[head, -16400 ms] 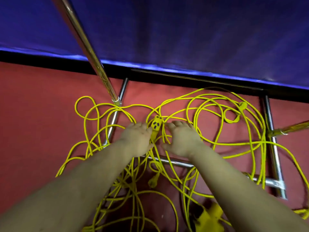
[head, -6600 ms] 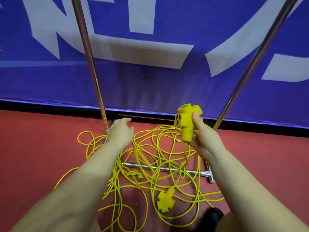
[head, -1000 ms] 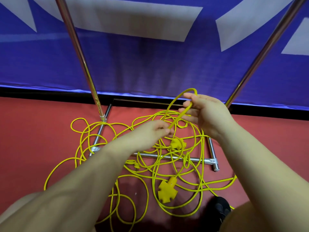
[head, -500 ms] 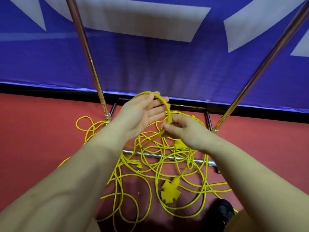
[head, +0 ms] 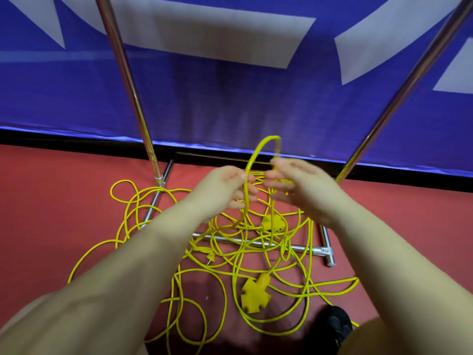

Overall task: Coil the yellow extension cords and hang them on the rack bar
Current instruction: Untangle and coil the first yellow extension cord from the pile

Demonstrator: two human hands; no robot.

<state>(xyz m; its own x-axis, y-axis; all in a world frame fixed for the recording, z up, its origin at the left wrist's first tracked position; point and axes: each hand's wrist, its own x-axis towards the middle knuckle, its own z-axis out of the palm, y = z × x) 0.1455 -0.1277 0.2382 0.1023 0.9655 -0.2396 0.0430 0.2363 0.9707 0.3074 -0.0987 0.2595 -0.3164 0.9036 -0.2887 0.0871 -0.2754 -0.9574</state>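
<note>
Looking down from close up, two bare arms reach forward over a red floor [head: 46, 213]. Near the feet lies a yellow socket block [head: 254, 297], flat and star-shaped, on the end of a cord. A dark shoe [head: 336, 326] shows beside it. All around it the yellow extension cords [head: 179, 283] sprawl in loose, messy rings. They look thin, smooth and bendy. A second yellow socket block [head: 272, 222] sits a bit farther out, just past the shiny metal base bar [head: 302, 249] of the rack, and some cords lie across that bar.

Above the pile, the left hand [head: 225, 187] curls its fingers around one strand. The right hand [head: 297, 187] is just beside it, blurry, so I cannot tell if it grips the strand or only touches it. Between the two hands the strand rises in a small arch, the loop [head: 263, 147], standing up tall and narrow. From the left hand the strand hangs down and runs back to the pile, so the slack lies below and toward the body. I think the next ring must be pulled up from there, and the left hand is nearer to it.

Farther off, two shiny round rack poles [head: 128, 80] go up and lean apart. The hanging bar is out of view. Behind stands a blue banner [head: 230, 103] with white shapes
</note>
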